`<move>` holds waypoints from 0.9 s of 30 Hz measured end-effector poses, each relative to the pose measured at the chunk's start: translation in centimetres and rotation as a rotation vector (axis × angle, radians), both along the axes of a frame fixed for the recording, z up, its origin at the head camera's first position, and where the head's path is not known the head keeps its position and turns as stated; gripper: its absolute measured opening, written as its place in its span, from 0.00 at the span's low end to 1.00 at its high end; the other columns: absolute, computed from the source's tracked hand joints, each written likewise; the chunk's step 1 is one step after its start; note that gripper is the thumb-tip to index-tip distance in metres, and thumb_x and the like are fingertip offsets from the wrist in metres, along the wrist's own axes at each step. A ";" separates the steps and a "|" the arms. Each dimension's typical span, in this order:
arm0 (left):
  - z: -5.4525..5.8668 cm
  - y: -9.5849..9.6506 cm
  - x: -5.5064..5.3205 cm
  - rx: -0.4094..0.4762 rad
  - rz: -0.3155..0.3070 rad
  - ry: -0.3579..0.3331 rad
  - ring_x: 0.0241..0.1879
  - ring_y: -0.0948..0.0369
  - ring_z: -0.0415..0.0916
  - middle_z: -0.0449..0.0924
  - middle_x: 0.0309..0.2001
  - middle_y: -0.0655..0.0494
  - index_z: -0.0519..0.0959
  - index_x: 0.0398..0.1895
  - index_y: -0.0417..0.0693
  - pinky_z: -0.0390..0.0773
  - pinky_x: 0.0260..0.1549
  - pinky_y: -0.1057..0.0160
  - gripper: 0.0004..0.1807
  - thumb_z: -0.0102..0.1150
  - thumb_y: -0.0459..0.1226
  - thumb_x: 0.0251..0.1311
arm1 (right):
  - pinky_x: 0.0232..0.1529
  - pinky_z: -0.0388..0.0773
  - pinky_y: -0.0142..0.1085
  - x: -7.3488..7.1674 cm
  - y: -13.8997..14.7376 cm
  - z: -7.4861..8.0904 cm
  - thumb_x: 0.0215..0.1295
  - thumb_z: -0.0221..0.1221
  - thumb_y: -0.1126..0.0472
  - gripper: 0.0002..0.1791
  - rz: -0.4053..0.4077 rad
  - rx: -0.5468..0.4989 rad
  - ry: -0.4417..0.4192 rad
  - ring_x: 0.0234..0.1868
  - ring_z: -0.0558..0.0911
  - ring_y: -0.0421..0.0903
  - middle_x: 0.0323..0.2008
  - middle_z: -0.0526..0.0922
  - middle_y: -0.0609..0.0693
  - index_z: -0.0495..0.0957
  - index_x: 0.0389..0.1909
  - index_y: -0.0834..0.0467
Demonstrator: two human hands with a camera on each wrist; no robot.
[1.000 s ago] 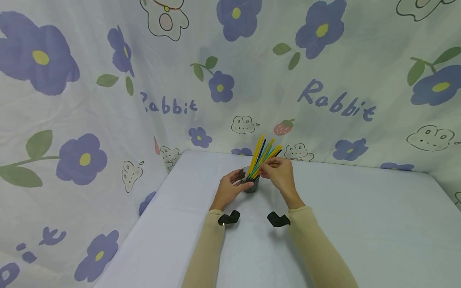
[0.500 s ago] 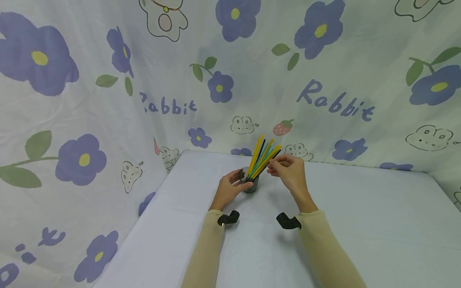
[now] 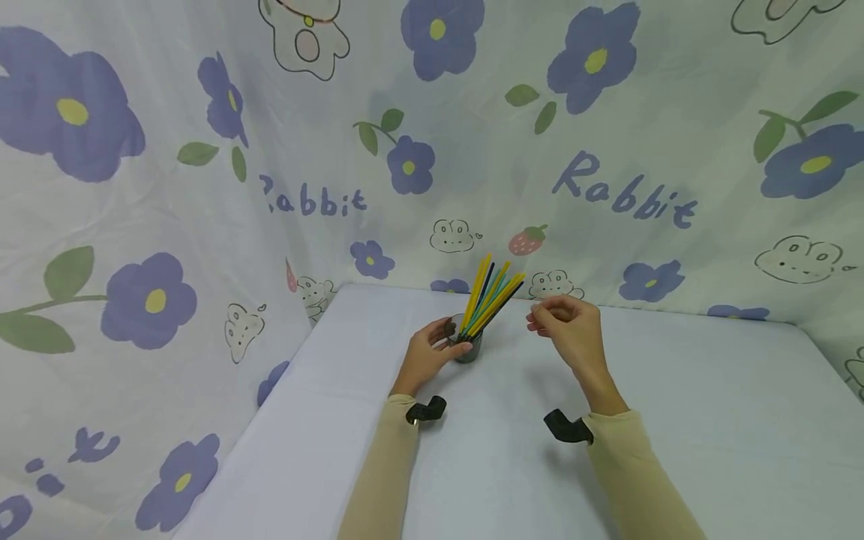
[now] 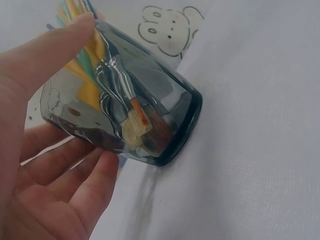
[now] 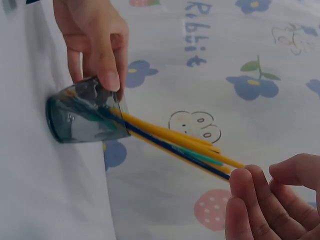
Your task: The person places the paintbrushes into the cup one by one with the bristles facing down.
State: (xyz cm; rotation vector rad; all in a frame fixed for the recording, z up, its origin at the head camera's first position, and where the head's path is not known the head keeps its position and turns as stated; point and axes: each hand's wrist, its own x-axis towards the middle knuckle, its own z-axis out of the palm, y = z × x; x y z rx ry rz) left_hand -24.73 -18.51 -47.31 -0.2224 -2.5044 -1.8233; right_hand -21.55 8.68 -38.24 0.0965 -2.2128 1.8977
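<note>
A smoky grey-blue glass (image 3: 469, 354) stands on the white table, gripped by my left hand (image 3: 425, 355) with thumb and fingers on either side near its rim. Several paintbrushes (image 3: 491, 301) lean to the right in it, bristles (image 4: 136, 129) down, with yellow, teal and dark blue handles. My right hand (image 3: 574, 326) is in the air to the right of the glass, apart from the handles in the head view. Its thumb and fingers are loosely bent with a gap between them, and nothing is held.
The table (image 3: 709, 405) has a white cover and reaches back to a hanging cloth (image 3: 472, 150) printed with flowers and rabbits, which also closes off the left side. A dark wrist mount (image 3: 567, 427) sticks out from each sleeve.
My right hand has drawn away from the brush handles, moving right and slightly down. The left hand has stayed on the glass, and the brushes still lean to the right.
</note>
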 end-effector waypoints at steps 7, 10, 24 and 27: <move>0.0 -0.1 0.0 -0.013 -0.001 0.009 0.69 0.49 0.76 0.79 0.66 0.47 0.71 0.74 0.49 0.80 0.68 0.52 0.47 0.80 0.51 0.52 | 0.40 0.89 0.27 0.7 1.5 -0.2 0.71 0.65 0.56 0.16 -0.021 0.019 0.005 0.32 0.90 0.37 0.39 0.91 0.61 0.82 0.45 0.68; 0.0 -0.3 0.0 -0.027 -0.003 0.010 0.69 0.50 0.75 0.78 0.66 0.47 0.71 0.75 0.49 0.80 0.68 0.53 0.47 0.79 0.53 0.52 | 0.39 0.89 0.27 1.0 2.1 -0.3 0.71 0.65 0.56 0.16 -0.032 0.028 0.004 0.32 0.90 0.37 0.38 0.91 0.59 0.82 0.45 0.68; 1.1 -1.0 0.3 -0.102 0.020 0.113 0.69 0.54 0.75 0.78 0.69 0.52 0.71 0.74 0.55 0.79 0.69 0.49 0.42 0.74 0.57 0.58 | 0.39 0.87 0.23 1.6 4.0 -0.8 0.73 0.63 0.56 0.15 -0.087 0.123 0.063 0.32 0.88 0.32 0.41 0.90 0.64 0.83 0.45 0.66; 1.3 -1.0 0.4 -0.159 0.049 0.141 0.71 0.53 0.73 0.76 0.71 0.52 0.71 0.74 0.53 0.78 0.70 0.47 0.43 0.72 0.57 0.59 | 0.39 0.86 0.21 1.7 4.2 -0.8 0.74 0.62 0.54 0.15 -0.108 0.183 0.076 0.34 0.88 0.33 0.41 0.90 0.63 0.84 0.45 0.65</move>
